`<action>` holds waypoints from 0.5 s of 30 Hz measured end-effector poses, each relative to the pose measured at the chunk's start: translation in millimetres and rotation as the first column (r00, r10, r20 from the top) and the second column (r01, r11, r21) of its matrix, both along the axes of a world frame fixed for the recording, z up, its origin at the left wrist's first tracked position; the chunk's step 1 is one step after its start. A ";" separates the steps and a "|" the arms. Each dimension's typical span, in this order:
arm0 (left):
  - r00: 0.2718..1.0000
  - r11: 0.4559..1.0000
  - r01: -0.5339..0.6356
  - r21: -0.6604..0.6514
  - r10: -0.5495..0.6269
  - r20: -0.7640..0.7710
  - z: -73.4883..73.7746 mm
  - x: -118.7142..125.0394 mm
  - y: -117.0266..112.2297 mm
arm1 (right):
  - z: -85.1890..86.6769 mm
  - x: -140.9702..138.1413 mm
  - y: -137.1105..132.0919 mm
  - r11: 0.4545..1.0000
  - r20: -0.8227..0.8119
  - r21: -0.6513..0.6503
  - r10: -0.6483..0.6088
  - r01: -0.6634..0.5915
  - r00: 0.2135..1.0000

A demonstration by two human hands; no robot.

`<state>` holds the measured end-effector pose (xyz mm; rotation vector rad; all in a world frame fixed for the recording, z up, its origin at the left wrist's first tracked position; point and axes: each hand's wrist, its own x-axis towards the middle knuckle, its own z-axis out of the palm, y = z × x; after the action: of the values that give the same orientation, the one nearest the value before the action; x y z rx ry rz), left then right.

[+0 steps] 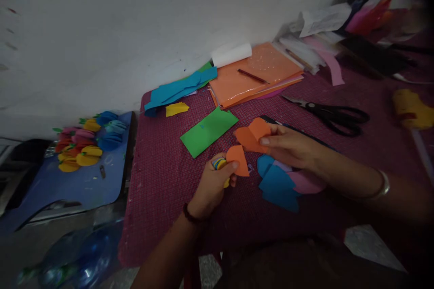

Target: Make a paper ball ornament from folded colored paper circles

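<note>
Bare forearms point(172, 241) reach across a dark red worktop point(162, 158), where a glossy orange folder point(233, 90) lies toward the wall. Black-handled scissors point(322, 109) rest beyond the right arm; a careless outward sweep might catch the handles and swing the blades. Ahead of the hands, a green paper rectangle point(210, 133) lies by itself, light enough to skid if a knuckle brushes it. Blue cutouts point(278, 184) and pink paper point(307, 182) sit loosely by the right wrist, the likeliest to be dragged or creased should the arm drop. Above the worktop's middle, the right hand point(285, 144) grips folded orange cutouts point(251, 136) between thumb and fingers; too hard a squeeze could bend them. Beside it, the left hand point(213, 180) pinches one smaller orange piece point(239, 156) along with a yellow-and-blue stack point(219, 163), which might fan apart if the thumb eases.
</note>
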<state>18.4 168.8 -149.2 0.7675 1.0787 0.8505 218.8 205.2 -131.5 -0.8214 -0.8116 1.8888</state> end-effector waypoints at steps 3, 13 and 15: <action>0.998 0.997 -0.056 0.055 0.056 0.005 -0.1 -0.5 0.3 | -5.2 -2.3 0.4 0.999 0.128 0.021 -0.035 0.033 0.991; 0.999 0.984 -0.043 0.172 0.043 0.004 0.1 2.6 -1.9 | -13.7 -14.5 -8.7 0.983 0.290 0.178 -0.023 -0.031 0.957; 0.995 0.983 -0.069 0.168 0.079 -0.056 -0.4 3.7 -1.5 | -10.9 -14.2 -7.3 0.957 0.357 0.284 -0.165 0.061 0.919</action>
<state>22.1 167.3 -149.6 0.9024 1.1068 0.9946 204.6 197.9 -142.4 -1.0519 -1.2003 1.4920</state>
